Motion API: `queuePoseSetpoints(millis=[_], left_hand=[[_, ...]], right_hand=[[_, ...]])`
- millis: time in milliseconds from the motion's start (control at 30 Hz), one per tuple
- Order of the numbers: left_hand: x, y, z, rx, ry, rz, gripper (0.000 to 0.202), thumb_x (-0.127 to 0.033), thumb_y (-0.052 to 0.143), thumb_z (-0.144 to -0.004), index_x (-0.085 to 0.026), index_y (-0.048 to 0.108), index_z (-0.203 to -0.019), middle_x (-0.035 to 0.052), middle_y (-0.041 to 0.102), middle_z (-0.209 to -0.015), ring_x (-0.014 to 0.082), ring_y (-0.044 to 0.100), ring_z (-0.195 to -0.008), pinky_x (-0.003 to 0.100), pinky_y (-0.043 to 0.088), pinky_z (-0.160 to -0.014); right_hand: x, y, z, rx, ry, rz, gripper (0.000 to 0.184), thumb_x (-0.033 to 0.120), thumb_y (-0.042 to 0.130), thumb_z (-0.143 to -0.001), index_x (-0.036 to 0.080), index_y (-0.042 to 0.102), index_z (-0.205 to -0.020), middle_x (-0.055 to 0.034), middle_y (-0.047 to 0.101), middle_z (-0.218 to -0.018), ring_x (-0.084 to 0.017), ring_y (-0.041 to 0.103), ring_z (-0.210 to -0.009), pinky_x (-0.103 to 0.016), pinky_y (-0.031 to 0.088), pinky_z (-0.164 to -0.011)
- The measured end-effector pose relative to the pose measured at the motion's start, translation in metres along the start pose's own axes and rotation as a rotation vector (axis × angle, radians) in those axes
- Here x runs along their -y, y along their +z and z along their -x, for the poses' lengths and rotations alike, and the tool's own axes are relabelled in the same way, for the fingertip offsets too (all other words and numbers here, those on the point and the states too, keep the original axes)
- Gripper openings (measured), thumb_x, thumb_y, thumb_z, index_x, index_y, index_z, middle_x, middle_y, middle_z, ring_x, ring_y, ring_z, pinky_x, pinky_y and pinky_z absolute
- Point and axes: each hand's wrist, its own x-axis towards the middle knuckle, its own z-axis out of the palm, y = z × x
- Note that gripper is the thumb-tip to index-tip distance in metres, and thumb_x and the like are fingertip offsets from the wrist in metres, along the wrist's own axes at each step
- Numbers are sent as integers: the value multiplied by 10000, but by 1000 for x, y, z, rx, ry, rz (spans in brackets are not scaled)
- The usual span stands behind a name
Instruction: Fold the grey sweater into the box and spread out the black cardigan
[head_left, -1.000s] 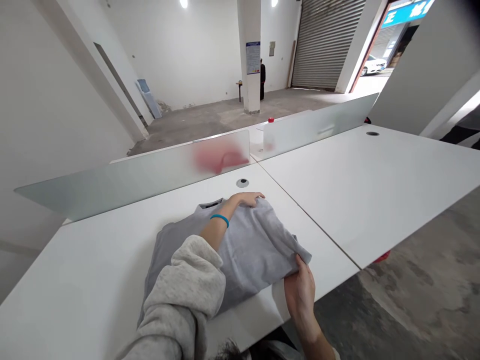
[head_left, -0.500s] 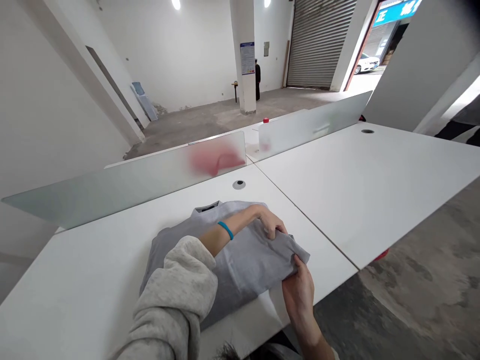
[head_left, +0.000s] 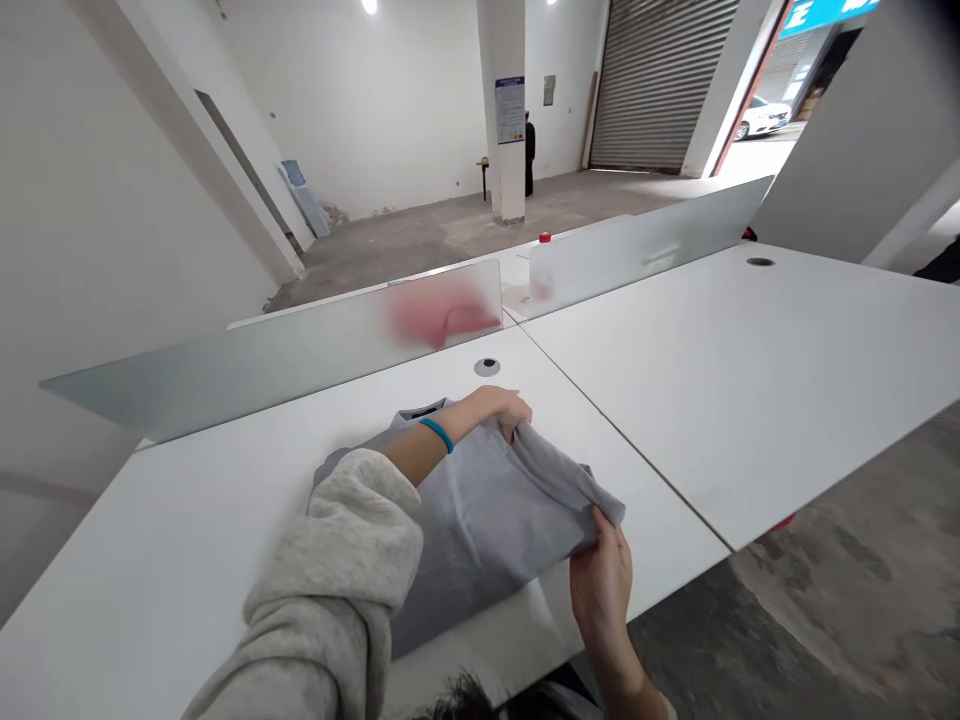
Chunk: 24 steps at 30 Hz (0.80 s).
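Note:
A grey long-sleeved sweatshirt [head_left: 480, 522] lies folded on the white desk [head_left: 180, 540], its dark collar label toward the far side. My left hand [head_left: 500, 408], with a blue band on the wrist, grips the far edge of a raised fold. My right hand [head_left: 601, 580] pinches the near right corner of the cloth at the desk's front edge. A pale grey hooded sleeve [head_left: 330, 590] covers my left forearm and hides the left part of the sweatshirt.
A frosted glass divider [head_left: 300, 355] runs along the desk's far side, with a blurred red object [head_left: 442, 318] behind it. A cable grommet [head_left: 487, 367] sits near the divider. A second white desk [head_left: 720, 400] adjoins on the right. A person [head_left: 529, 155] stands far off.
My left hand has moved back from the middle of the sweatshirt toward its far edge, drawing a fold of cloth up with it. My right hand still holds the corner.

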Motion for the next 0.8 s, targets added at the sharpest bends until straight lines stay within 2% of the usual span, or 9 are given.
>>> queuePoseSetpoints(millis=[100, 167, 233, 300, 400, 500, 600, 700, 800], left_hand=[[1, -16, 26, 34, 67, -94, 144, -105, 679, -583, -232, 623, -546, -31, 624, -575, 207, 596, -847, 424, 137, -1131], [5, -28, 51, 2, 98, -132, 219, -26, 603, -587, -239, 652, -599, -23, 675, -716, 206, 582, -924, 415, 75, -1137], [14, -38, 79, -48, 105, -156, 311, 4, 534, -604, -252, 686, -695, -19, 694, -850, 203, 558, -998, 424, 36, -1133], [26, -44, 110, -119, 101, -196, 382, 9, 487, -630, -261, 708, -785, -11, 694, -931, 195, 541, -1033, 431, 20, -1128], [46, -40, 158, -257, 89, -273, 410, -9, 437, -692, -261, 723, -842, 10, 689, -993, 182, 538, -1043, 402, 80, -1121], [65, -21, 206, -390, 56, -289, 433, -31, 373, -770, -262, 725, -868, 10, 659, -1110, 170, 507, -1125, 361, 162, -1104], [81, 8, 250, -492, -33, -299, 480, -16, 331, -791, -275, 721, -895, -6, 619, -1201, 156, 450, -1210, 359, 159, -1116], [95, 47, 289, -541, -148, -331, 470, -18, 355, -794, -288, 712, -938, -11, 599, -1242, 152, 431, -1236, 374, 152, -1128], [106, 92, 319, -543, -265, -343, 443, -48, 387, -818, -305, 694, -1009, -2, 584, -1275, 153, 447, -1229, 394, 164, -1131]], right_hand=[[5, 12, 6, 149, -171, 206, 476, 417, 555, -811, 109, 627, -1167, -121, 651, -1128, -246, 569, -1092, -387, 444, -945], [10, 28, 13, 312, -332, 339, 387, 375, 531, -835, 126, 665, -1100, -108, 663, -1101, -244, 572, -1083, -402, 436, -953], [15, 49, 23, 533, -524, 453, 351, 303, 482, -867, 163, 647, -1144, -91, 636, -1168, -231, 552, -1128, -400, 419, -981], [15, 73, 34, 739, -742, 559, 403, 222, 415, -888, 195, 570, -1259, -74, 573, -1275, -209, 495, -1215, -390, 388, -1023], [2, 104, 53, 936, -1033, 730, 502, 143, 355, -877, 155, 450, -1369, -87, 497, -1360, -196, 372, -1326, -403, 335, -1072], [-24, 125, 76, 1107, -1187, 889, 532, 130, 340, -866, 78, 403, -1392, -118, 450, -1398, -210, 290, -1371, -433, 269, -1110], [-51, 133, 99, 1285, -1233, 1029, 535, 141, 344, -876, 76, 380, -1407, -124, 409, -1427, -209, 269, -1380, -438, 244, -1121], [-74, 131, 118, 1433, -1248, 1092, 517, 158, 367, -892, 99, 386, -1405, -112, 406, -1432, -201, 289, -1370, -422, 249, -1122], [-97, 122, 131, 1570, -1251, 1127, 494, 191, 406, -906, 106, 397, -1392, -115, 415, -1426, -212, 317, -1354, -427, 271, -1109]])
